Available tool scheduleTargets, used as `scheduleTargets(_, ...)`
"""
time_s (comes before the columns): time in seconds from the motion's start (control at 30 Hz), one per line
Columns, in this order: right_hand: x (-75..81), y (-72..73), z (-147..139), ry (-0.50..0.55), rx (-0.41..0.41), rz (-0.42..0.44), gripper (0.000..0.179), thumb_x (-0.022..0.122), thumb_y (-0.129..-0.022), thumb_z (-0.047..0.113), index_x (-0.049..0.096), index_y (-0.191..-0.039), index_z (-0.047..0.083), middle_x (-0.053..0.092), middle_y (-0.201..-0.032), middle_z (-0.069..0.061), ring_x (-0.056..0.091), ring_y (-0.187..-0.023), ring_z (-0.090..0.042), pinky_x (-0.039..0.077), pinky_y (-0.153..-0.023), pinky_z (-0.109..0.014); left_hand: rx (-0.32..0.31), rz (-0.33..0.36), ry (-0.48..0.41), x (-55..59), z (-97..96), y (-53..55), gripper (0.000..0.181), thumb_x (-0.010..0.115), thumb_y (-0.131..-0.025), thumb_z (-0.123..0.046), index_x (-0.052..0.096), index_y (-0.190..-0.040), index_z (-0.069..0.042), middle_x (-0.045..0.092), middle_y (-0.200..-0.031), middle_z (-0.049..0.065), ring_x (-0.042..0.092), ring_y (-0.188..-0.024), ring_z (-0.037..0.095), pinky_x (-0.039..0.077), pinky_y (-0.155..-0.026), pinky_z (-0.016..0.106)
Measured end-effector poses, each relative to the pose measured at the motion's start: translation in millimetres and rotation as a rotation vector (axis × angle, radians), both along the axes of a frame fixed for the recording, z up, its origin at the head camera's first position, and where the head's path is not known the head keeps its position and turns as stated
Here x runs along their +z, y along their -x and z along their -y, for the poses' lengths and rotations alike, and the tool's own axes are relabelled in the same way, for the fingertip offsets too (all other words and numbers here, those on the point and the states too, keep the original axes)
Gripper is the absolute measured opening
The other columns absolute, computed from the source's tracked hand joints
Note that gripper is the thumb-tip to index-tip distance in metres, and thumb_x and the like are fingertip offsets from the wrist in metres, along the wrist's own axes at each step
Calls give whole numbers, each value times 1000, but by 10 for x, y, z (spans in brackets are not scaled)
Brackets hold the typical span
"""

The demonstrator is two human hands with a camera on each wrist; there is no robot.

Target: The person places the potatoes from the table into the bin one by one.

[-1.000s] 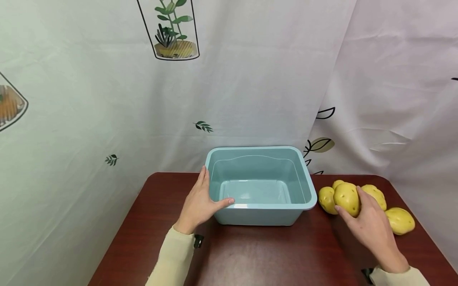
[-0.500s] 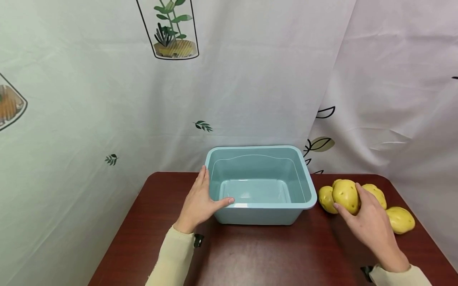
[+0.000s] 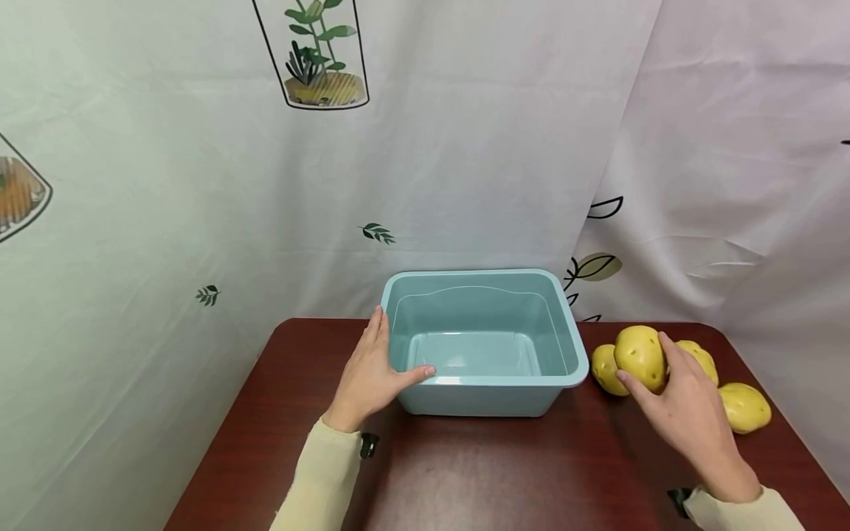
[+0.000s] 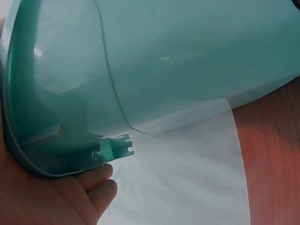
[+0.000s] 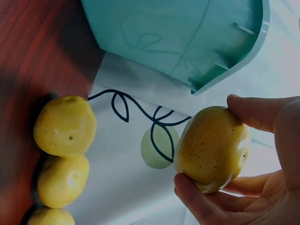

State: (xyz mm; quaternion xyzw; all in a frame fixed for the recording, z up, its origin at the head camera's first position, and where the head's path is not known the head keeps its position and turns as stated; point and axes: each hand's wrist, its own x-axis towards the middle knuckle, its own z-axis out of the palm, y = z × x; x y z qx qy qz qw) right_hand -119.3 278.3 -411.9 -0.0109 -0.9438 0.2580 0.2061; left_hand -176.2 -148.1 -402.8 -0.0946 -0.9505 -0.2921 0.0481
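Observation:
My right hand [image 3: 693,413] holds a yellow potato [image 3: 640,358] between thumb and fingertips, raised over the other potatoes at the table's right side. The right wrist view shows this potato [image 5: 213,149] speckled and off the table. A second potato [image 3: 606,370] lies partly behind it; another potato [image 3: 699,360] shows past my fingers, and one more potato [image 3: 745,408] lies nearest the right edge. Fingers straight, my left hand [image 3: 368,380] rests against the front left corner of a light blue plastic basin [image 3: 481,402], its thumb along the front rim. Nothing lies inside the basin.
The dark red-brown table [image 3: 491,479] carries everything. A pale curtain [image 3: 465,147] with plant prints hangs right behind the basin and along both sides.
My right hand has lifted the potato slightly upward and a little to the left. The left hand and the basin stay where they were.

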Motion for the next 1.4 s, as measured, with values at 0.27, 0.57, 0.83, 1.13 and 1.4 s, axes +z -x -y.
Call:
scheduleTargets(0.27,50,4,38,-3,12,-30,88,75,-89,39,34,-150,-10,47,-137,-38,44,-122,-56,35,-93,-70,-2,-11,-1,3,0,-7,130,64,-73,-83,14,-158,1,4,-169,10,13,-153,35,20,-120,51)
scheduleTargets(0.57,97,15,78,10,23,-77,87,77,-88,37,36,-149,-10,48,-136,-38,44,-121,-56,33,-96,-69,1,-6,-5,-1,7,-2,129,66,-73,-82,15,-158,2,4,-168,10,11,-153,33,20,-120,51)
scheduleTargets(0.83,163,18,142,9,15,-88,88,77,-87,39,37,-149,-10,49,-136,-38,45,-120,-55,34,-94,-69,-1,-9,-8,-6,6,-1,127,69,-75,-77,15,-158,1,4,-168,11,12,-153,34,20,-120,51)
scheduleTargets(1.13,237,12,225,6,-1,-77,88,78,-87,40,39,-149,-8,50,-137,-35,47,-119,-54,37,-90,-68,1,-13,-10,-16,2,-4,127,68,-74,-78,15,-158,1,6,-168,12,12,-153,33,20,-120,50)
scheduleTargets(1.4,269,25,284,12,5,-69,87,79,-86,39,39,-149,-8,50,-138,-34,47,-122,-53,38,-92,-67,5,-25,-15,-26,-4,1,123,75,-76,-69,16,-158,2,7,-168,13,14,-152,36,21,-119,52)
